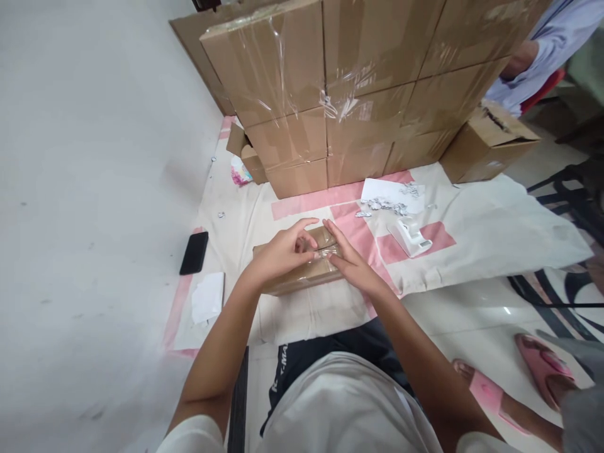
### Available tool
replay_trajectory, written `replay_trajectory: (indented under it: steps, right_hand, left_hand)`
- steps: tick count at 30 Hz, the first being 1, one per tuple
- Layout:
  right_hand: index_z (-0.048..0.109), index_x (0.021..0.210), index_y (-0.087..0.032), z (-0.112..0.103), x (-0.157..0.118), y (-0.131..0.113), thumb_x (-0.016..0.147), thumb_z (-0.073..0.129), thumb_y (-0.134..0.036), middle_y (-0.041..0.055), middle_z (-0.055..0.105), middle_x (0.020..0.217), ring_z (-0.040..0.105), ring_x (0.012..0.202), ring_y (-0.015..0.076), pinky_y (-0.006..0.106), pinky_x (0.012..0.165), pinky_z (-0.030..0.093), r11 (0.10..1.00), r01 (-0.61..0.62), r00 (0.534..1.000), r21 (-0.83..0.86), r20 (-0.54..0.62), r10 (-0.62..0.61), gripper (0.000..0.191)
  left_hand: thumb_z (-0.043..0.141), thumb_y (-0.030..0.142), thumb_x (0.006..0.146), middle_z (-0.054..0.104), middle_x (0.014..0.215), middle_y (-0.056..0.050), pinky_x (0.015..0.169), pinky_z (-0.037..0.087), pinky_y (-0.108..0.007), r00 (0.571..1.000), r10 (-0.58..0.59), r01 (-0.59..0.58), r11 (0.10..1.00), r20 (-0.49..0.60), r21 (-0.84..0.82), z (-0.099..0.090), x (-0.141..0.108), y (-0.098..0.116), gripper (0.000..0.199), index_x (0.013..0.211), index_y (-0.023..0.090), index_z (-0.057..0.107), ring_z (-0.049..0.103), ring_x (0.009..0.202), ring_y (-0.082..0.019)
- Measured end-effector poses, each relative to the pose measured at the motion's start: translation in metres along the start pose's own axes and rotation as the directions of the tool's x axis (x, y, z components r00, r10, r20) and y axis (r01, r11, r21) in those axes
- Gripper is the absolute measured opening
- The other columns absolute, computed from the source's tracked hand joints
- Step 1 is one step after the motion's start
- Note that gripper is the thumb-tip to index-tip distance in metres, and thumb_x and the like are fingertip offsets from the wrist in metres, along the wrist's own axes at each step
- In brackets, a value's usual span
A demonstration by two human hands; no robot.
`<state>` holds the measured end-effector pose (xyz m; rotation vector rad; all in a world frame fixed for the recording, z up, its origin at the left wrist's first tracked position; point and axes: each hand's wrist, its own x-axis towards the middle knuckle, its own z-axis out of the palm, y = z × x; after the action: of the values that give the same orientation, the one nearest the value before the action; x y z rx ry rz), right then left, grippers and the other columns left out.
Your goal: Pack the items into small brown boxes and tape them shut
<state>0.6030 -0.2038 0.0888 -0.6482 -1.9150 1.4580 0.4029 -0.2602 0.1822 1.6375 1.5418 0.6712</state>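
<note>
A small brown cardboard box [302, 277] lies on the cloth-covered table in front of me, with clear tape shining on its top. My left hand [287, 250] rests over the top of the box, fingers curved and apart. At the box's right end, my right hand [346, 258] touches the top and edge, its thumb apart from the stretched fingers. Both sets of fingertips are close together near the taped seam. A white tape dispenser [409, 238] stands to the right of the box.
Large wrapped cartons [363, 94] stand stacked behind. White paper [391, 194] bears small silvery pieces. A phone [194, 253] and white sheets [208, 297] lie left. Another carton [488, 145] is at the right, near a person's sleeve [561, 50]. Another person's slippered feet show lower right.
</note>
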Motion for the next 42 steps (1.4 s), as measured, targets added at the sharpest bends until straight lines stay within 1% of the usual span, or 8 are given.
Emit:
replay_trajectory:
  steps: [4, 11, 16, 23, 26, 32, 38, 42]
  right_hand:
    - [0.019, 0.165, -0.031, -0.001, 0.0, 0.0, 0.099, 0.049, -0.033, 0.0, 0.017, 0.173, 0.013, 0.161, 0.0206, 0.045, 0.132, 0.012, 1.0, 0.0, 1.0, 0.009, -0.004, 0.0, 0.072]
    - [0.022, 0.164, -0.032, -0.001, 0.001, 0.0, 0.098, 0.051, -0.031, -0.0003, 0.019, 0.173, 0.013, 0.161, 0.0208, 0.046, 0.132, 0.011, 0.998, 0.001, 1.0, 0.066, -0.005, 0.0, 0.073]
    - [0.021, 0.164, -0.034, -0.001, 0.0, 0.002, 0.098, 0.05, -0.032, -0.0016, 0.016, 0.173, 0.011, 0.161, 0.0198, 0.046, 0.132, 0.008, 0.998, 0.001, 1.0, 0.062, -0.005, -0.001, 0.072]
    - [0.021, 0.164, -0.035, 0.0, -0.001, 0.005, 0.097, 0.05, -0.03, -0.0024, 0.017, 0.173, 0.011, 0.161, 0.0216, 0.047, 0.132, 0.007, 0.997, 0.036, 0.999, 0.061, -0.008, -0.036, 0.073]
    - [0.021, 0.164, -0.034, 0.0, -0.001, 0.005, 0.097, 0.05, -0.03, -0.0013, 0.017, 0.173, 0.011, 0.161, 0.0218, 0.047, 0.132, 0.008, 0.998, 0.029, 1.0, 0.058, -0.008, -0.028, 0.073]
    - [0.022, 0.164, -0.03, 0.0, 0.001, 0.005, 0.098, 0.05, -0.033, 0.002, 0.018, 0.173, 0.012, 0.161, 0.0212, 0.046, 0.132, 0.008, 0.999, 0.028, 1.0, 0.041, -0.013, -0.027, 0.072]
    - [0.021, 0.164, -0.033, 0.001, 0.001, 0.005, 0.098, 0.05, -0.032, 0.0003, 0.019, 0.173, 0.012, 0.161, 0.022, 0.051, 0.131, 0.008, 0.999, 0.015, 1.0, 0.047, -0.017, -0.014, 0.072]
    - [0.02, 0.164, -0.032, 0.001, 0.0, 0.004, 0.097, 0.048, -0.031, 0.0002, 0.018, 0.173, 0.01, 0.161, 0.0221, 0.052, 0.131, 0.007, 0.999, -0.009, 1.0, 0.044, -0.014, 0.01, 0.073]
  left_hand:
    - [0.066, 0.028, 0.086, 0.07, 0.106, -0.001, 0.075, 0.049, -0.033, 1.0, 0.004, 0.0, 0.97, -0.017, 0.243, 0.011, -0.001, -0.001, 0.068, 0.15, 0.032, 0.041, 0.06, 0.075, -0.017]
    - [0.062, 0.032, 0.091, 0.063, 0.138, -0.006, 0.101, 0.043, -0.05, 0.986, 0.082, 0.008, 0.851, -0.148, 0.525, 0.024, 0.002, -0.006, 0.056, 0.146, 0.031, 0.048, 0.051, 0.127, -0.034]
    - [0.064, 0.043, 0.092, 0.057, 0.151, -0.007, 0.116, 0.03, -0.058, 0.976, -0.027, 0.108, 0.923, -0.217, 0.37, 0.024, 0.012, -0.023, 0.053, 0.142, 0.031, 0.053, 0.053, 0.135, -0.033]
    - [0.065, 0.033, 0.091, 0.075, 0.101, -0.003, 0.095, 0.053, -0.035, 0.904, 0.059, -0.081, 0.996, -0.423, -0.036, 0.025, 0.014, -0.035, 0.035, 0.125, 0.025, 0.063, 0.07, 0.105, -0.02]
    - [0.066, 0.033, 0.088, 0.073, 0.106, -0.005, 0.093, 0.054, -0.034, 0.856, 0.02, -0.052, 0.997, -0.517, -0.048, 0.024, 0.016, -0.036, 0.033, 0.12, 0.024, 0.065, 0.069, 0.106, -0.02]
    - [0.071, 0.033, 0.083, 0.078, 0.099, -0.005, 0.096, 0.052, -0.042, 0.898, -0.148, 0.144, 0.989, -0.415, -0.041, 0.016, 0.029, -0.04, 0.042, 0.124, 0.024, 0.063, 0.071, 0.1, -0.024]
    - [0.069, 0.027, 0.085, 0.073, 0.087, 0.0, 0.1, 0.049, -0.038, 0.847, 0.032, -0.079, 0.995, -0.531, -0.067, 0.02, 0.03, -0.034, 0.034, 0.118, 0.024, 0.061, 0.07, 0.095, -0.019]
    - [0.072, 0.03, 0.086, 0.067, 0.084, 0.003, 0.088, 0.055, -0.033, 0.755, 0.094, -0.295, 0.933, -0.649, -0.207, 0.02, 0.017, -0.02, 0.029, 0.11, 0.024, 0.057, 0.07, 0.082, -0.014]
